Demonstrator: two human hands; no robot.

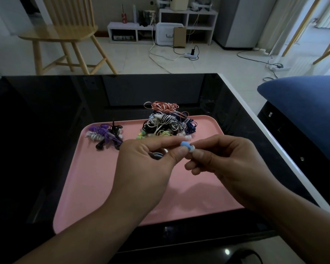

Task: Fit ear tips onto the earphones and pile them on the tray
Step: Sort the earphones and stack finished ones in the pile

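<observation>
Left hand [151, 155] pinches blue earphone [184, 144] above pink tray [95, 187]. Right hand [223, 159] pinches pale ear tip [192, 148] against it. Tip looks tiny, soft, squishy; hold by rim.

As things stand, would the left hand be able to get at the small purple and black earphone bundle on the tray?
Probably yes, but not right away. The purple and black bundle lies uncovered on the pink tray, just left of the left hand. That hand is busy pinching the blue earbud with the right hand, so it must let go first.
</observation>
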